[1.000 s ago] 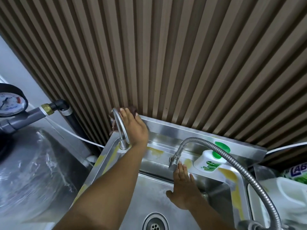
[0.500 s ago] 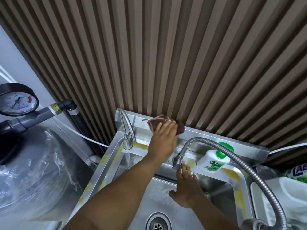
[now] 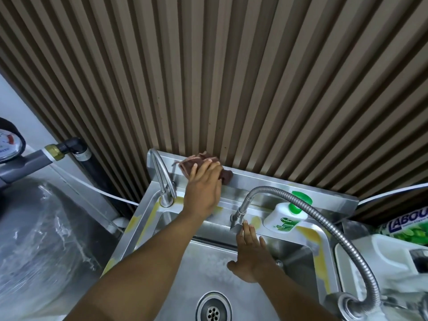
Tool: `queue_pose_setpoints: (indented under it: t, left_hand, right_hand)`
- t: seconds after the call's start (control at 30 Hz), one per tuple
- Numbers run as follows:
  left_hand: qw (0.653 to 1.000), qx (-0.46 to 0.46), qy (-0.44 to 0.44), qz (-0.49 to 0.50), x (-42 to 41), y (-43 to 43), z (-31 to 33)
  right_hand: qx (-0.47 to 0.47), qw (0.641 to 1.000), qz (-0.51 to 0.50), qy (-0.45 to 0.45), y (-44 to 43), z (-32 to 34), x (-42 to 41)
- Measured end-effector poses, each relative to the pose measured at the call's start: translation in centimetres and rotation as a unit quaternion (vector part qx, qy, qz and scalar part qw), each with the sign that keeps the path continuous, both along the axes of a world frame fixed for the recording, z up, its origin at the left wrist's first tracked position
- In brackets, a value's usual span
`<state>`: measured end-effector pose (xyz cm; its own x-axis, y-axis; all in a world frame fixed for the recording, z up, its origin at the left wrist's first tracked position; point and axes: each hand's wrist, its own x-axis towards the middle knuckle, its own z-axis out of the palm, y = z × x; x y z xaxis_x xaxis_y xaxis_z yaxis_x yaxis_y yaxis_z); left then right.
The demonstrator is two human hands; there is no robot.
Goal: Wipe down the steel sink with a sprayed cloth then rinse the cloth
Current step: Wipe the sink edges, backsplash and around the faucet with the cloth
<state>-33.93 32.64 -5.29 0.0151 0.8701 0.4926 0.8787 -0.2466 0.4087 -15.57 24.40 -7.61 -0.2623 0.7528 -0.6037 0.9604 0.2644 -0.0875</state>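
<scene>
Hose [image 3: 266, 188] (bottle [image 3: 283, 220] beneath) over ledge [image 3: 317, 228]

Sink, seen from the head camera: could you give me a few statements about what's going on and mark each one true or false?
1. The left hand presses a brown cloth against the upright back panel of the steel sink. True.
2. The right hand grips the soap bottle. False: it lies flat, fingers straight, on the basin's back wall, apart from the bottle.
3. Water pours from the curved tap. False: no stream shows.
4. The flexible metal hose crosses in front of the soap bottle's green cap. True.
</scene>
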Motion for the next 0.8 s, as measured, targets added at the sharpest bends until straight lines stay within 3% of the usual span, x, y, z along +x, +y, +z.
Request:
queue_pose_setpoints:
  t: [0.27,0.47,0.63,0.8]
  left_hand:
    - [0.987,-0.007,0.121,-0.108,-2.4,1.4,-0.1]
    - [0.991,0.016,0.119,-0.064,-3.6,-0.3,-1.4]
    - [0.965,-0.042,0.228,-0.123,-4.7,-3.2,-6.3]
    - [0.973,-0.135,0.163,-0.092,-4.3,-3.7,-8.6]
  right_hand:
    - [0.008,1.000,-0.002,-0.005,-0.1,-0.6,-0.2]
    - [0.009,1.000,-0.004,-0.011,0.0,-0.7,-0.1]
    - [0.014,1.000,-0.006,-0.011,-0.1,-0.8,-0.4]
    - [0.022,1.000,-0.007,-0.018,-0.1,-1.0,-0.5]
